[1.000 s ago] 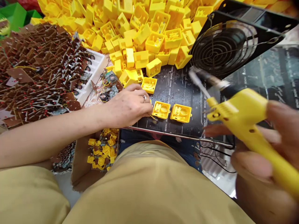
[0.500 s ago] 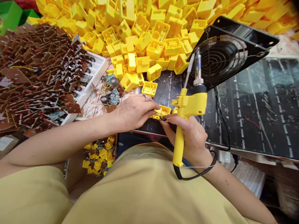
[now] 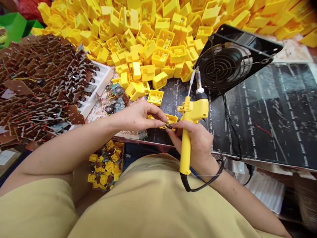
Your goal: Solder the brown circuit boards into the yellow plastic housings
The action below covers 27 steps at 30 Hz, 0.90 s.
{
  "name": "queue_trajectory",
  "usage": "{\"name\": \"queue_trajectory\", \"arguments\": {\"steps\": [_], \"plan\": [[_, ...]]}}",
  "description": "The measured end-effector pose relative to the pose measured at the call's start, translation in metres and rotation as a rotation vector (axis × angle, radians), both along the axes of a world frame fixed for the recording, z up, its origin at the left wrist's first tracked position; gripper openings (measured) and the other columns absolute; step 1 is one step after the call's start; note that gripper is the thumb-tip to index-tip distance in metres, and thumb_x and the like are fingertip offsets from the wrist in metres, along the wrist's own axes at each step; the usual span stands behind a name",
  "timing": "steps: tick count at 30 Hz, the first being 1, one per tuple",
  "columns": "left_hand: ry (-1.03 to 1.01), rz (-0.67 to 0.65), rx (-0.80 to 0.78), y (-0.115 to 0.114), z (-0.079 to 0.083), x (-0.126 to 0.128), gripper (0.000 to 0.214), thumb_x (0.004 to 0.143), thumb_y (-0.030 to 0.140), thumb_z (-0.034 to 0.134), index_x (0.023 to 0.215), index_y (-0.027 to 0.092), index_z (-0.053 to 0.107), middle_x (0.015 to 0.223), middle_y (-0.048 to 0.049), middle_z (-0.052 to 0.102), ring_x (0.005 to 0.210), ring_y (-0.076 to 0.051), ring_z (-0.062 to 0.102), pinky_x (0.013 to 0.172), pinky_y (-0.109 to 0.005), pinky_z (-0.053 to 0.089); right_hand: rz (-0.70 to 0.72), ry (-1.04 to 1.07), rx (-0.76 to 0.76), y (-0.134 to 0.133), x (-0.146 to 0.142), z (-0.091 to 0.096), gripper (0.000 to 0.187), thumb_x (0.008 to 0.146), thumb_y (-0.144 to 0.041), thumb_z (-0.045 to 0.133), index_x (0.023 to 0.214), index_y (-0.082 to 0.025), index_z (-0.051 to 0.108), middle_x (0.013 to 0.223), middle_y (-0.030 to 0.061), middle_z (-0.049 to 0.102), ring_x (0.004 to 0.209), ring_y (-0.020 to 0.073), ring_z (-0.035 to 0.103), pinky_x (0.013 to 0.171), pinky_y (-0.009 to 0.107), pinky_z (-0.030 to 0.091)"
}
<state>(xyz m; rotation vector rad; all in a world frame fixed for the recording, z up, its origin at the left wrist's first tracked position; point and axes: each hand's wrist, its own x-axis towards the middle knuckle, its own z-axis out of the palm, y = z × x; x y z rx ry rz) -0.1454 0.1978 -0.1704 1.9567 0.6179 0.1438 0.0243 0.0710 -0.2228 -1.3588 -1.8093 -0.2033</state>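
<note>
My right hand [image 3: 200, 142] is wrapped round the handle of a yellow soldering gun [image 3: 185, 152], whose metal tip and solder tube point up and away. Its thumb and forefinger reach left to a small dark piece [image 3: 168, 126], perhaps wire ends. From the other side my left hand [image 3: 140, 115] pinches the same piece between thumb and forefinger. Right behind the fingertips lies an open yellow plastic housing [image 3: 172, 118], partly hidden by them. Another yellow housing [image 3: 156, 97] lies open a little farther back.
Yellow housings [image 3: 148, 72] are heaped along the back. A black fan [image 3: 220, 66] leans at right on the dark bench top [image 3: 267, 115]. Brown circuit boards [image 3: 44, 86] fill a white foam tray [image 3: 101, 79] at left. Below the bench edge, a box holds yellow parts [image 3: 109, 165].
My left hand has moved off the housing to pinch the small dark piece in front of it. A small grey part now shows at the bench edge beneath my left wrist.
</note>
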Motion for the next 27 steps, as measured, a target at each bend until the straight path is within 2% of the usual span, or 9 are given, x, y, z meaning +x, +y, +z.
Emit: {"name": "queue_trajectory", "arguments": {"steps": [4,10,16,18,21,25,27], "plan": [[-0.007,0.050,0.004,-0.006,0.002,0.005,0.013,0.077,0.023,0.065,0.081,0.014,0.073,0.077,-0.0006,0.074,0.073,-0.012,0.067,0.068,-0.020,0.051,-0.001,-0.002,-0.005,-0.001,-0.002,-0.002,0.022,0.087,-0.019,0.070,0.102,-0.019,0.053,0.070,-0.0040,0.058,0.059,0.0104,0.055,0.058,0.023,0.044],[-0.033,0.184,0.039,-0.014,-0.003,0.009,0.010,0.076,0.023,0.065,0.075,0.013,0.068,0.074,0.0000,0.072,0.070,-0.011,0.065,0.067,-0.020,0.049,-0.011,-0.006,-0.024,-0.006,-0.006,-0.005,0.021,0.088,-0.022,0.070,0.102,-0.021,0.055,0.071,-0.0038,0.059,0.060,0.0113,0.054,0.060,0.025,0.042],[0.090,0.162,0.313,-0.014,-0.007,0.008,0.010,0.079,0.020,0.061,0.079,0.015,0.070,0.077,-0.0007,0.073,0.074,-0.014,0.066,0.070,-0.025,0.047,0.023,-0.001,-0.062,-0.009,-0.009,-0.006,0.018,0.090,-0.022,0.068,0.103,-0.020,0.055,0.083,0.0002,0.067,0.069,0.0135,0.063,0.065,0.026,0.045],[0.065,0.152,0.267,-0.014,-0.005,0.009,0.011,0.080,0.021,0.061,0.080,0.015,0.070,0.078,-0.0006,0.073,0.074,-0.013,0.066,0.070,-0.023,0.048,0.035,0.012,-0.066,-0.010,-0.008,-0.004,0.020,0.089,-0.024,0.070,0.103,-0.020,0.056,0.083,0.0001,0.067,0.068,0.0132,0.063,0.064,0.026,0.046],[0.003,0.144,0.112,-0.011,-0.003,0.010,0.013,0.079,0.024,0.062,0.081,0.014,0.069,0.077,-0.0004,0.073,0.071,-0.012,0.065,0.067,-0.021,0.049,0.056,0.049,-0.061,-0.011,-0.002,0.001,0.026,0.086,-0.031,0.074,0.102,-0.020,0.056,0.081,-0.0013,0.068,0.066,0.0122,0.062,0.064,0.025,0.048],[-0.016,0.114,0.031,-0.007,-0.004,0.009,0.014,0.078,0.024,0.062,0.079,0.013,0.069,0.073,-0.0009,0.071,0.069,-0.011,0.064,0.066,-0.020,0.049,0.019,0.112,-0.028,-0.007,0.008,0.008,0.026,0.085,-0.017,0.073,0.104,-0.021,0.056,0.085,-0.0005,0.068,0.069,0.0126,0.064,0.066,0.024,0.050],[-0.005,0.106,0.029,-0.006,-0.004,0.008,0.015,0.079,0.024,0.061,0.081,0.012,0.069,0.074,-0.0016,0.071,0.071,-0.012,0.064,0.067,-0.021,0.050,0.045,0.116,-0.041,-0.004,0.010,0.008,0.029,0.084,-0.015,0.072,0.106,-0.022,0.055,0.090,0.0003,0.069,0.073,0.0142,0.066,0.067,0.026,0.052]]}}
